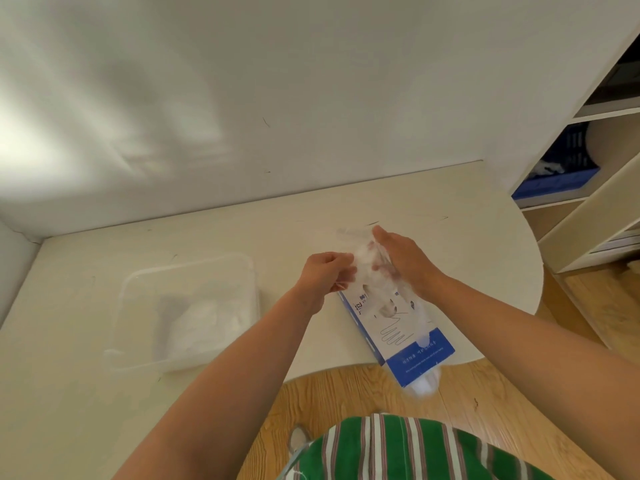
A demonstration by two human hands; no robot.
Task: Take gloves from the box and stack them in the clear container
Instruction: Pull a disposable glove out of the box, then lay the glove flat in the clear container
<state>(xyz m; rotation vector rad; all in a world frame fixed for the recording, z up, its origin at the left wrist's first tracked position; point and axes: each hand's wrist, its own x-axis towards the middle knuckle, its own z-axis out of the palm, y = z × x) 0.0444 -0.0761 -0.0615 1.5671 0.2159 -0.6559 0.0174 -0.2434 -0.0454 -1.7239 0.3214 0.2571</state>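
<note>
At the far left of the white table (69,393) sits the clear container (138,306), set apart from the hands. In it lies a pile (197,320) of white gloves, toward its right side.

Right of the container, above the table, the left hand (325,275) has its fingers curled and its fingertips (348,268) pinch the left edge of a thin, see-through glove (363,261). The glove is held up between the two hands, just over the far end of the box. The right hand (405,261) touches its other side: the fingers are straight and pressed together, pointing away from the person, and the film lies against their inner face. The thumb is hidden, so I cannot tell whether it pins the glove.

Under the hands the box (398,327) - white with blue ends - lies flat on the table's near edge, with its near end hanging out past the edge over the wooden floor (346,396). A white wad (427,384) of gloves sticks out of that near end.

At the far right stands a shelf (588,216) with a blue crate (561,168) in one compartment. At the bottom, a green striped shirt (398,452) shows.
</note>
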